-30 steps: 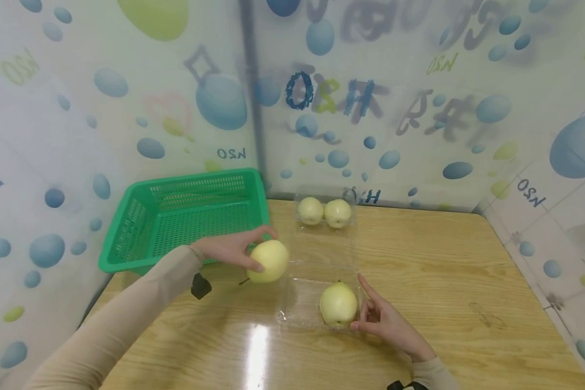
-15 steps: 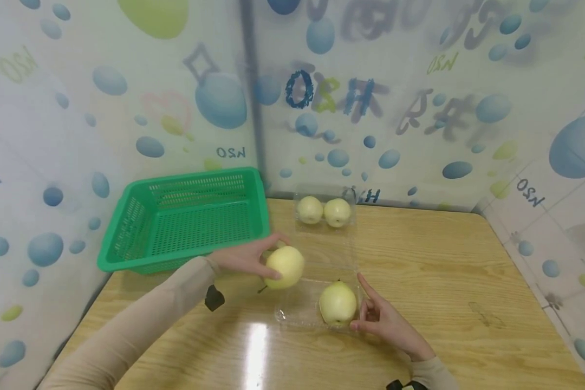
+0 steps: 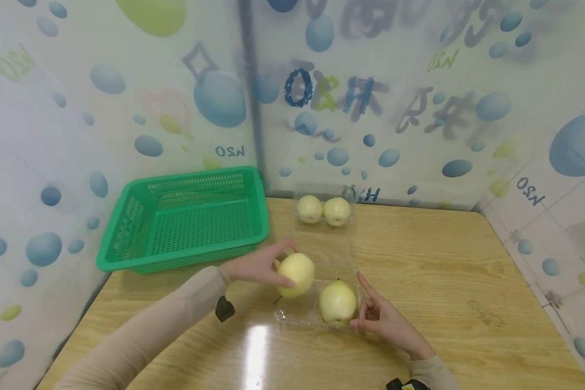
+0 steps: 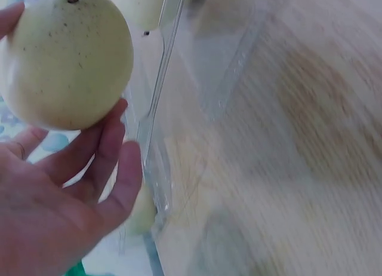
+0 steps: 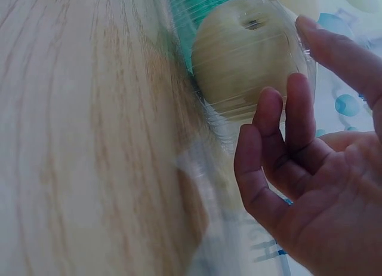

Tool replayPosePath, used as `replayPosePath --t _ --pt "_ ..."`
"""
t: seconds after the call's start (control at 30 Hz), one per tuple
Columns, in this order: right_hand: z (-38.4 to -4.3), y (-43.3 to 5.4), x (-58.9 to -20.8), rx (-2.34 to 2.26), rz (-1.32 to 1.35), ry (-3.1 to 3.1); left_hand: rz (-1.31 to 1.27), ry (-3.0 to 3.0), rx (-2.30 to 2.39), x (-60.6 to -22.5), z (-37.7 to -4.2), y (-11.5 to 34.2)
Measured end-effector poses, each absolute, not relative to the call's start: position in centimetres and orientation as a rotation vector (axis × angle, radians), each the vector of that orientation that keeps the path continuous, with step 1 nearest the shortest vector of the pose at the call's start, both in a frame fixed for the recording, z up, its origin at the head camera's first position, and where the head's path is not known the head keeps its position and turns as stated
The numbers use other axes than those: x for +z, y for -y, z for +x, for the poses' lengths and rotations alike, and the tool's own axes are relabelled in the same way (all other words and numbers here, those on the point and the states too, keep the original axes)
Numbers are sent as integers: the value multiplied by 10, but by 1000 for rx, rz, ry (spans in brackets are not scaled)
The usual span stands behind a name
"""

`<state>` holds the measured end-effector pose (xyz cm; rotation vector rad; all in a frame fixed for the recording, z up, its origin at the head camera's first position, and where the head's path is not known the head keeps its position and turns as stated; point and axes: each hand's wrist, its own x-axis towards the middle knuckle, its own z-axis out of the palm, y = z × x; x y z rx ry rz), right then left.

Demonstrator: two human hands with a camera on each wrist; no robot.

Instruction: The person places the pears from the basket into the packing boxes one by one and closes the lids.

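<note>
My left hand (image 3: 260, 265) grips a pale yellow pear (image 3: 297, 275) by its sides, over the left part of the near half of an open clear plastic clamshell box (image 3: 299, 314). The pear's stem shows in the left wrist view, as do the curved fingers (image 4: 113, 150) beneath it. A second pear (image 3: 338, 302) sits in the right part of the near half. Beside it my right hand (image 3: 387, 322) rests against the box's right end, index finger and thumb spread apart. In the right wrist view a fingertip (image 5: 305, 23) touches the plastic, and the other fingers are loosely bent.
Two more pears (image 3: 310, 209) lie side by side at the far end of the clamshell's back half. A green perforated basket (image 3: 185, 254) stands at the back left of the wooden table (image 3: 439, 260). A patterned curtain (image 3: 395, 114) hangs behind.
My left hand has carried its pear rightward and slightly nearer, from beside the basket to over the box's near half. The right hand has stayed at the box's right end.
</note>
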<state>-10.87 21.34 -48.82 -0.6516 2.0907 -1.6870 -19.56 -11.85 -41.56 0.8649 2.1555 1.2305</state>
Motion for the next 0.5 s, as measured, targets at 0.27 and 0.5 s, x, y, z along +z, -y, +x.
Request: replayPosePath --t 0.27,0.5 --pt "-108 -213 -486 -1718 -679 -2057 872 -2313 1228 -431 -187 105" --pt "-107 -213 -485 -1717 -685 -2057 857 -2451 1194 -439 -180 96"
